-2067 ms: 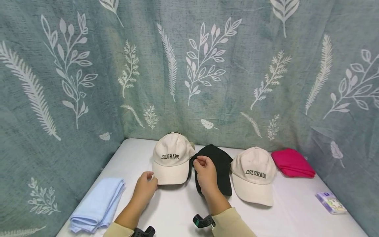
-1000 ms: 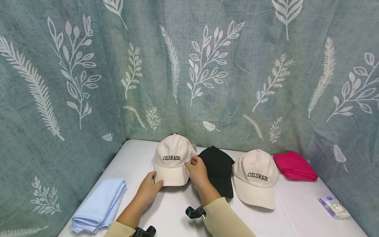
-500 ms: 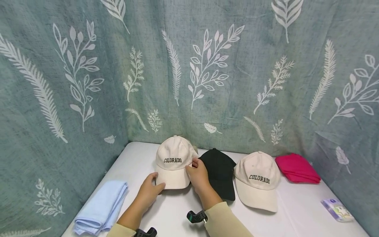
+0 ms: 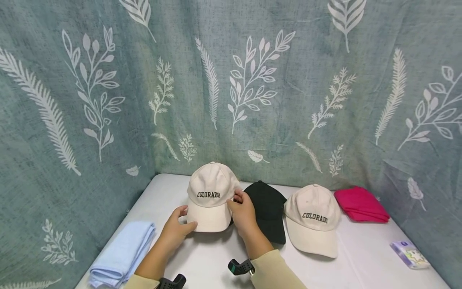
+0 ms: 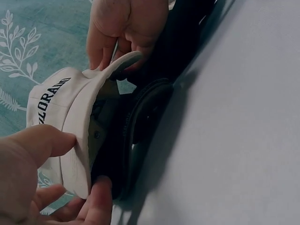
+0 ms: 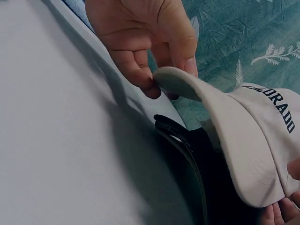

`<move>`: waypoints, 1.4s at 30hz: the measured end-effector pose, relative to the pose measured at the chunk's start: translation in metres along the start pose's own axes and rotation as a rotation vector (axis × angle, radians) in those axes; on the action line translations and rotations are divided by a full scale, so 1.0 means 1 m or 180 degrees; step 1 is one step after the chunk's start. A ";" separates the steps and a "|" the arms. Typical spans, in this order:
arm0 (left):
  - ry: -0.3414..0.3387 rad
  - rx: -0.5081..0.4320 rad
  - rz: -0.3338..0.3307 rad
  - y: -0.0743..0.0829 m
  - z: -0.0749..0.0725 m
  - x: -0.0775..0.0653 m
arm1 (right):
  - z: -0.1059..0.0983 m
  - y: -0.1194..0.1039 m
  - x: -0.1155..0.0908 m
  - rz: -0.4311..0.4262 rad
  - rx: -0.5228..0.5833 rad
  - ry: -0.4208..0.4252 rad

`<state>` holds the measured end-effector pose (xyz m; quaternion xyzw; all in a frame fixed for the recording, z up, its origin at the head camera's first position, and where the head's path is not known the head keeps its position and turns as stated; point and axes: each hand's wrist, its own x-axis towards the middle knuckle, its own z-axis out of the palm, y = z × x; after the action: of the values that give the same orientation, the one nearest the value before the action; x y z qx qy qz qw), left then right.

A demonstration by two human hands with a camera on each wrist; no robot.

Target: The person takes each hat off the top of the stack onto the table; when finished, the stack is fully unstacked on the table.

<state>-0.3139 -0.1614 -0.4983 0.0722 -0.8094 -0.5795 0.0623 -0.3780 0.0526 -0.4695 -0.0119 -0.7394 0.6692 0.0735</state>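
Observation:
A beige baseball cap (image 4: 208, 184) with COLORADO lettering is held between both hands at the table's back left. My left hand (image 4: 175, 226) pinches the left edge of its brim, thumb on top and fingers beneath. At the cap's right side, my right hand (image 4: 244, 210) grips the edge where brim and crown meet. Beneath it sits a dark cap (image 6: 178, 131), and both wrist views show a gap between the two brims. Most of that lower cap is hidden in the head view. A black cap (image 4: 267, 208) lies just right of my right hand.
Right of the black cap lies another beige COLORADO cap (image 4: 313, 206). Beyond it are a folded red cloth (image 4: 361, 204) and a small purple-and-white packet (image 4: 410, 255). A folded light blue towel (image 4: 122, 249) lies at the left edge. A patterned curtain (image 4: 252, 136) closes off the back and sides.
My right hand has come left from over the black cap to the beige cap's side. My left hand has taken hold of the brim, and the beige cap has risen slightly off the dark one.

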 end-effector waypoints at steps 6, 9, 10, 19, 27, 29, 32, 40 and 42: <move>0.0043 -0.0205 0.0056 0.004 0.001 -0.003 | -0.005 -0.001 -0.004 -0.0053 -0.0044 0.0100; 0.0050 -0.0262 0.0106 0.006 0.003 -0.004 | -0.008 -0.002 -0.005 -0.0096 -0.0040 0.0168; 0.0047 -0.0277 0.0117 0.007 0.003 -0.004 | -0.009 -0.002 -0.005 -0.0099 -0.0036 0.0191; -0.0060 -0.0427 0.0133 0.014 0.005 -0.008 | -0.021 -0.002 -0.012 -0.0150 0.0046 0.0264; -0.0118 -0.0450 0.0153 0.018 0.008 -0.013 | -0.032 -0.005 -0.017 -0.0227 0.0057 0.0189; -0.0136 -0.0427 0.0166 0.019 0.010 -0.014 | -0.036 -0.006 -0.019 -0.0240 0.0048 0.0179; -0.0164 -0.0390 0.0157 0.022 0.013 -0.016 | -0.043 -0.008 -0.021 -0.0254 0.0020 0.0191; -0.0334 -0.0353 0.0175 0.025 0.022 -0.024 | -0.063 -0.006 -0.029 -0.0175 -0.0117 0.0241; -0.0373 -0.0358 0.0197 0.026 0.024 -0.027 | -0.068 -0.006 -0.031 -0.0193 -0.0131 0.0223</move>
<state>-0.2934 -0.1256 -0.4820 0.0095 -0.7796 -0.6251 0.0367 -0.3388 0.1160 -0.4602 -0.0144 -0.7499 0.6505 0.1193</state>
